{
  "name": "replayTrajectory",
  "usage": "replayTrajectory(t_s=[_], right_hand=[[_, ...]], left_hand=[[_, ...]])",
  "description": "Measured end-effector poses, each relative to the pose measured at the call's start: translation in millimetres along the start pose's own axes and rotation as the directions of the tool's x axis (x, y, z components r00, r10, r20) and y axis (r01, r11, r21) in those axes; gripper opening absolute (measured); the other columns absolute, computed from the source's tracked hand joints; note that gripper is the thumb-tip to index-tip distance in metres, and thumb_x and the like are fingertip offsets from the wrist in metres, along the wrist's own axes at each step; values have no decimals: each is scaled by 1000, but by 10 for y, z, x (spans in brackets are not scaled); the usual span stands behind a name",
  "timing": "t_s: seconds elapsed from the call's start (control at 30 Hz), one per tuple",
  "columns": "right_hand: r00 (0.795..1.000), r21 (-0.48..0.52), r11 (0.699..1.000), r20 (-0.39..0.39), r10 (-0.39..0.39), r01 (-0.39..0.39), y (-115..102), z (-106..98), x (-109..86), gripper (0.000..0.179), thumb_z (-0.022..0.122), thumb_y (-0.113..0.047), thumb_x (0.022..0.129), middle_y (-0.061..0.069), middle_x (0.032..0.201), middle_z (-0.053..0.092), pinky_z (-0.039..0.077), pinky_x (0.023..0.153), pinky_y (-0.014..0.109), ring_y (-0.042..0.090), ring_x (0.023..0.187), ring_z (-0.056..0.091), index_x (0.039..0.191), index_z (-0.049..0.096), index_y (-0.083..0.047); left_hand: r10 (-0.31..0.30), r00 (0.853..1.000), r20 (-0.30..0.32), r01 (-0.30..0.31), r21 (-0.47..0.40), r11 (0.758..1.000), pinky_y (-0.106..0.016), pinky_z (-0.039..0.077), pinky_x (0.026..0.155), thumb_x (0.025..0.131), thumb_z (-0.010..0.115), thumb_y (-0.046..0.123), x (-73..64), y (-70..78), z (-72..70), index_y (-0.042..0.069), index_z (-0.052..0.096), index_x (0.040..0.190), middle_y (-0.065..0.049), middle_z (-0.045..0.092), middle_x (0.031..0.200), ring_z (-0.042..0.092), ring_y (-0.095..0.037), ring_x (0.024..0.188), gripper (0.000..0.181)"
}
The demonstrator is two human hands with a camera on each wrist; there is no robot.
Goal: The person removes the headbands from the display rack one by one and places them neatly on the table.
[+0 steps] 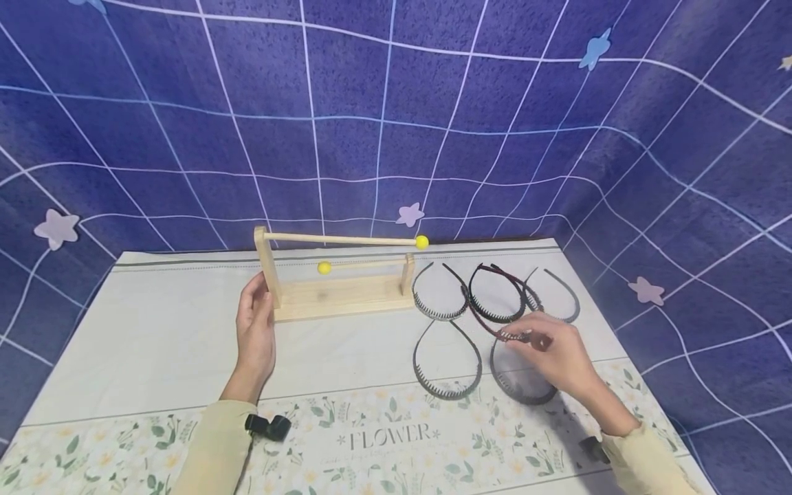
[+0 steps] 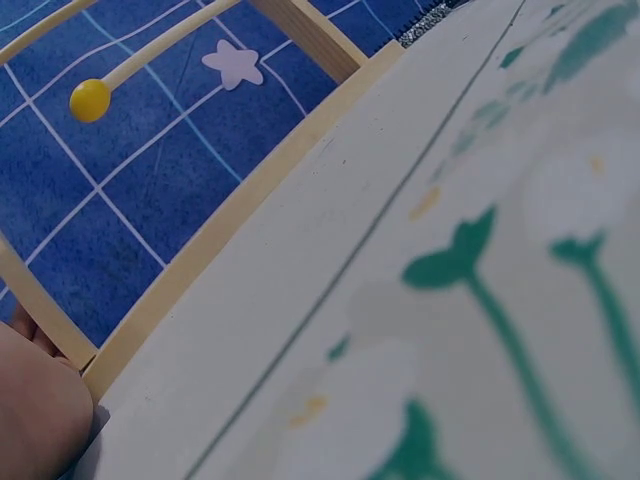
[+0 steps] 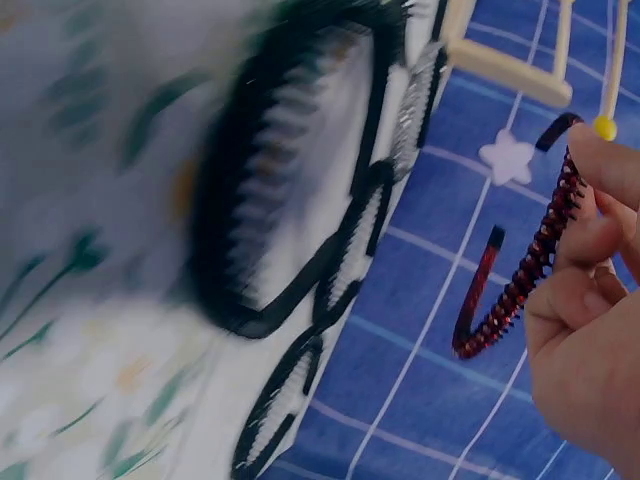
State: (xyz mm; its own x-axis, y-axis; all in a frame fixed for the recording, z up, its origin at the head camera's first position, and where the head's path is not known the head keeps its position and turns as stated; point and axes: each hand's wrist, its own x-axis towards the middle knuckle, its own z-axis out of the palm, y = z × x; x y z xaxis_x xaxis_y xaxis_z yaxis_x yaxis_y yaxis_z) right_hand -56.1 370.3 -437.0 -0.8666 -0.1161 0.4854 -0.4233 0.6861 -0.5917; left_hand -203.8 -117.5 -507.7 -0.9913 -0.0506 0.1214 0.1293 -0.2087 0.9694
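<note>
A wooden stand (image 1: pixel 337 300) has an upright at each end, with a rod reaching inward from each and a yellow ball (image 1: pixel 422 242) on each rod's tip. My left hand (image 1: pixel 255 337) grips its left upright low down, near the base, with fingers passing behind the wood (image 2: pixel 35 305). My right hand (image 1: pixel 551 347) pinches a toothed dark red headband (image 3: pixel 540 245) above the table. In the right wrist view, its two ends are free of the fingers. Below that hand lies a black headband (image 1: pixel 526 400), partly covered by it in the head view.
Several other dark headbands lie to the right of the stand, one (image 1: pixel 448 394) in front and others (image 1: pixel 498 317) behind, some overlapping. A white cloth (image 1: pixel 167 330) with a printed floral strip covers the table. A blue gridded curtain (image 1: pixel 346 151) with stars closes the back and sides.
</note>
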Motion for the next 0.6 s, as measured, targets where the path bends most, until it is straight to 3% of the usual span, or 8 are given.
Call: replayTrajectory(t_s=[0.17,0.37,0.6], right_hand=[[995,-53,996,-68,73,-77,119,-110,-141,36,96,9,77,-1,92,79,49,54,15,5,62,57,102,84,-14],[976,-112,979,-153,152,-170,217,-243,-316,40,99,8,73,-9,68,59,40,48,19,5,56,46,94,76,-18],[940,-139,947,-225,256,-291,290,-381,-563,44,102,5,71,-11,84,75,39,49,17,3,57,48,82,66,-19]], left_hand=[[4,1000,4,-4,6,1000,-25,18,139,121,38,28,-10,-6,-8,23,35,170,6,30,177,20,-10,168,49],[6,1000,-4,-6,-1,1000,-26,18,139,121,39,27,-23,-4,-6,23,37,169,6,32,176,21,-11,168,48],[12,1000,-6,-12,-2,1000,-27,19,139,121,40,28,-11,5,5,23,38,169,6,34,176,22,-11,168,48]])
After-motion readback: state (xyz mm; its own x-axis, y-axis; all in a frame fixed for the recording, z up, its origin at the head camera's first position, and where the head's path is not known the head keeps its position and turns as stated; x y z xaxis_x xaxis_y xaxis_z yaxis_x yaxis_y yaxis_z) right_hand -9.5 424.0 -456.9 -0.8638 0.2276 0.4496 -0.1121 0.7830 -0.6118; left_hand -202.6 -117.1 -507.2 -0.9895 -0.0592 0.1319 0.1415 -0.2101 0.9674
